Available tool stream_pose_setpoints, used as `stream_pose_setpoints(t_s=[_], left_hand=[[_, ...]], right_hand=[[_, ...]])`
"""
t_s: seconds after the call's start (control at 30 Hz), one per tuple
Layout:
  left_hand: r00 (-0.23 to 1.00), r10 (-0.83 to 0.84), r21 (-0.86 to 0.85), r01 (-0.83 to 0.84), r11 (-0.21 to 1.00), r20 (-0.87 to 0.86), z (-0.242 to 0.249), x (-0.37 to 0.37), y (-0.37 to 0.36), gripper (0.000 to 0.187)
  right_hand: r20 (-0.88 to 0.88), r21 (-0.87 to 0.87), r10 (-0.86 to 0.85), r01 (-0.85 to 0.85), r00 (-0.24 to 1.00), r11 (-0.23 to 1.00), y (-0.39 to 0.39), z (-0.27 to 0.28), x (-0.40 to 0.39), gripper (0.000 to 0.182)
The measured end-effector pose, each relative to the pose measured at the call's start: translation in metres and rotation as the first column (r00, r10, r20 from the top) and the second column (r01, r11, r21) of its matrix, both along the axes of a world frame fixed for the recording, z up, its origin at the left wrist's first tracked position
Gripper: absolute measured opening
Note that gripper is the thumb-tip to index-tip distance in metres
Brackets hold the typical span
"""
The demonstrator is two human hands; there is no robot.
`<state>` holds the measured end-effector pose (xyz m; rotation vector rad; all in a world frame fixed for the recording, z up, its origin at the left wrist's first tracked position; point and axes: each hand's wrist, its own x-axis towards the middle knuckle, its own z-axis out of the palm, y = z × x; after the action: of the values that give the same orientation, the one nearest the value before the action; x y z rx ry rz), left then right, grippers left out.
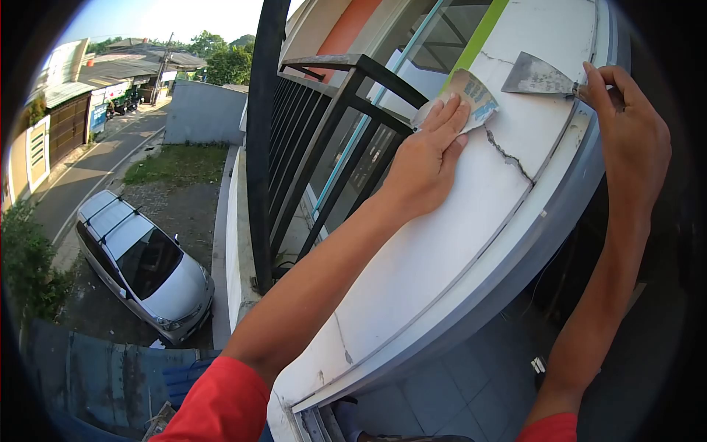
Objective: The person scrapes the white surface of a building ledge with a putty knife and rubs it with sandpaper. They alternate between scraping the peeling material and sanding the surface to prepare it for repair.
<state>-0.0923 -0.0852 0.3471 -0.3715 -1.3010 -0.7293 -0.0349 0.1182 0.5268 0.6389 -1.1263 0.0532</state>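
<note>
My left hand (434,151) presses a piece of sandpaper (482,103) against the white wall (449,221); the sheet is brownish with blue print, and its edge curls up. Just below the sheet, a dark jagged crack (508,156) runs down toward the groove near the wall's edge. In my right hand (626,110) is a putty knife (536,76), pinched near the base of its blade. The wide, stained metal blade points left over the wall's upper part. My closed right fingers hide most of the handle.
Left of the wall stands a black metal railing (317,125), with a window (412,59) behind it. Far below, a silver car (143,258) is parked beside a road (96,169). Grey floor tiles (442,383) show beneath the curved ledge (471,309).
</note>
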Motion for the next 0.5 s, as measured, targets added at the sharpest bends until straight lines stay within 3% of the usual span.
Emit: stream_pose_setpoints(t_s=[0.07, 0.17, 0.3, 0.4, 0.5], left_hand=[[0.998, -0.018, -0.025, 0.020, 1.000, 0.057, 0.025, 0.011, 0.005, 0.042], [0.997, -0.045, -0.011, 0.046, 0.999, 0.060, -0.014, 0.018, 0.015, 0.043], [0.993, -0.090, -0.055, 0.094, 0.994, 0.077, -0.063, 0.037, 0.033, 0.044], [0.982, -0.149, -0.004, 0.150, 0.989, 0.116, 0.016, 0.020, 0.004, 0.044], [0.986, -0.133, -0.013, 0.135, 0.991, 0.096, 0.020, 0.016, -0.001, 0.044]], right_hand=[[-0.063, 0.045, 0.017, -0.014, 0.998, 0.999, 0.008, 0.004, -0.001, 0.025], [-0.117, 0.169, 0.052, -0.032, 0.992, 0.985, 0.027, 0.003, 0.000, 0.028], [-0.163, 0.149, 0.147, -0.123, 0.976, 0.981, 0.039, 0.000, -0.013, 0.030], [-0.096, 0.123, 0.232, -0.220, 0.968, 0.968, 0.023, -0.005, -0.010, 0.027], [-0.056, 0.120, 0.326, -0.318, 0.944, 0.941, 0.014, -0.009, -0.008, 0.025]])
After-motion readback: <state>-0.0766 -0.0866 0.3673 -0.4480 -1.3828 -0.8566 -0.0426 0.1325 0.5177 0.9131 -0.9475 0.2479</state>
